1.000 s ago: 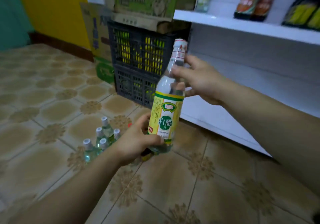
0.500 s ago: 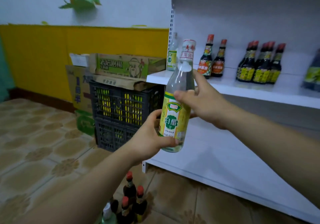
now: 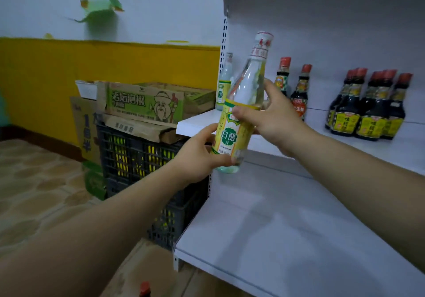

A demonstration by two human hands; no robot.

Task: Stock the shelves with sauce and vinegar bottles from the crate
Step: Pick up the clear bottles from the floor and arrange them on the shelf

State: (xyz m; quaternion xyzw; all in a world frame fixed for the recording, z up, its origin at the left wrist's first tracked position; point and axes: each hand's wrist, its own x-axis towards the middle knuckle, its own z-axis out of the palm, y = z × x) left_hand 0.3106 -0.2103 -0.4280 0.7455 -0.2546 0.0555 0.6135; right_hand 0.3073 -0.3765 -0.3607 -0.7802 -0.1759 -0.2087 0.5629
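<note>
Left hand [image 3: 195, 161] grips vinegar bottle [image 3: 230, 135] base, right hand [image 3: 273, 117] round its shoulder; imo land it upright on shelf [image 3: 195, 124]

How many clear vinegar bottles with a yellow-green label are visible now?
2. The held vinegar bottle is gripped by the left hand at its base and the right hand higher up. The second vinegar bottle stands at the shelf's left end, partly behind it. Others may be hidden.

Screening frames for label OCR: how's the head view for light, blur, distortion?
Head view: dim, bluish light; clear glass vinegar bottle with yellow-green label, gripped by left hand and right hand, is legible; dark red-capped sauce bottles on white shelf look soft; edges smear and bow.
</note>
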